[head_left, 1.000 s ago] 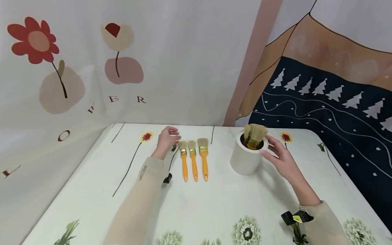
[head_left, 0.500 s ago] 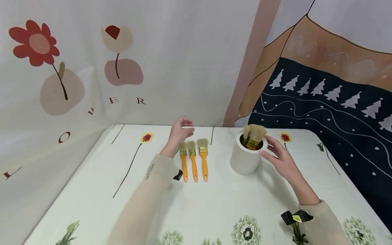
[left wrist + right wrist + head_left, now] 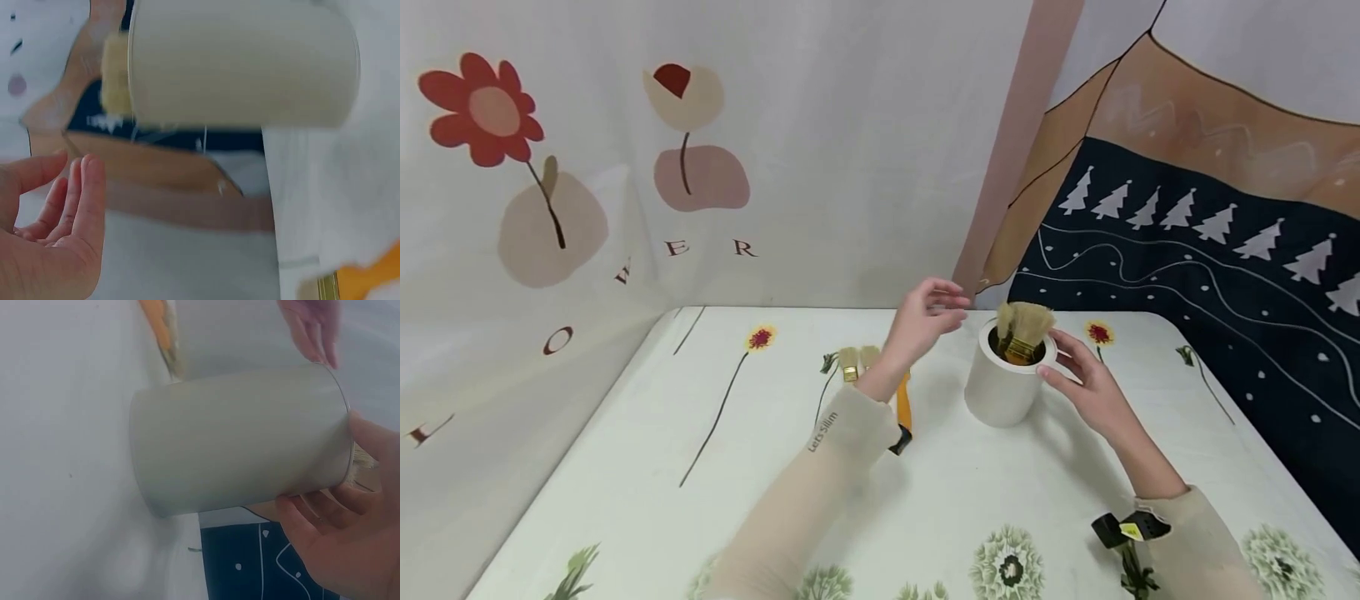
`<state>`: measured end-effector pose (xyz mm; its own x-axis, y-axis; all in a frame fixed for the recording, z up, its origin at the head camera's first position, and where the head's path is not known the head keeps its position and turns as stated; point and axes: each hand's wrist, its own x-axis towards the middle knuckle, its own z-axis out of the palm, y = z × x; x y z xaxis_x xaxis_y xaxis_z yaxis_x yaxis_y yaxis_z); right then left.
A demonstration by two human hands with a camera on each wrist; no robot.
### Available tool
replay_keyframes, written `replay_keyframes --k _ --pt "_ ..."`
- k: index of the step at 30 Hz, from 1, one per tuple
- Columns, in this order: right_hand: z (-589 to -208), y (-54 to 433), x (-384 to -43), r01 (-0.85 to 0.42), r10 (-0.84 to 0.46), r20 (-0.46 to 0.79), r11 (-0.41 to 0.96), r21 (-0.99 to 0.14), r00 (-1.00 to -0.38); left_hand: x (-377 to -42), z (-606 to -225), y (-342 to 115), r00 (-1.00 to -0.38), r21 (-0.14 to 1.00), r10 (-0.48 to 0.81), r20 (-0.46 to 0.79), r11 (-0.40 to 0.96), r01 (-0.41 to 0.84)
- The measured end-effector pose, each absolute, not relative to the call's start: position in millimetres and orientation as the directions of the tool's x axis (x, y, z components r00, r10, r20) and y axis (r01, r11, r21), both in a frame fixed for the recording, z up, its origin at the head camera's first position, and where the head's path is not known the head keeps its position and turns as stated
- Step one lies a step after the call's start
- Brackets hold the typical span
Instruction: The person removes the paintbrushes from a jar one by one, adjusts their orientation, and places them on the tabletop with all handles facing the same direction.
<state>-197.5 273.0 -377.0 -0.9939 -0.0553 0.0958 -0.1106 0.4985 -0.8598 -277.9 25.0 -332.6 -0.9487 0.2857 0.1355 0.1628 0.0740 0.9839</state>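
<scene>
A white cylindrical container [image 3: 996,392] stands upright at the table's back right, with paintbrushes [image 3: 1026,323] inside, bristles up. My right hand [image 3: 1101,396] holds its upper right side near the rim; the right wrist view has thumb and fingers around the container [image 3: 237,444]. Left of it, above the table, my left hand [image 3: 917,329] is raised with loosely bent fingers, holding nothing. In the left wrist view that hand [image 3: 59,240] is apart from the container [image 3: 244,69]. Paintbrushes [image 3: 848,363] with orange handles lie under my left forearm, which partly hides them.
A white cloth with printed flowers covers the table [image 3: 1000,492]. Behind the table hangs a pale printed curtain [image 3: 850,167], with a dark tree-patterned cloth [image 3: 1187,258] on the right. Black wrist devices [image 3: 1123,532] sit at both cuffs.
My left hand has moved right, from beside the lying paintbrushes, across above them, toward the white container. My right hand stays at the container, which has not moved.
</scene>
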Motion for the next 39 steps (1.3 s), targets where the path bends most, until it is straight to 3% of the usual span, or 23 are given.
replay_keyframes --k 7,13,25,39 --pt "-377 274 -198 -0.117 -0.069 0.095 0.496 -0.860 -0.993 -258 -330 60 -0.899 0.954 0.397 0.186 0.145 0.261" --pt "-378 274 -197 -0.115 -0.059 0.099 0.497 -0.860 -0.993 -256 -336 79 -0.902 0.951 0.409 0.139 0.198 0.236" --pt "-378 271 -194 -0.086 -0.049 0.071 0.484 -0.871 -0.996 -253 -345 96 -0.893 0.740 0.427 0.145 0.553 0.384" --pt "-377 272 -195 -0.110 -0.066 0.089 0.472 -0.875 -0.994 -258 -344 91 -0.882 0.738 0.449 0.143 0.546 0.397"
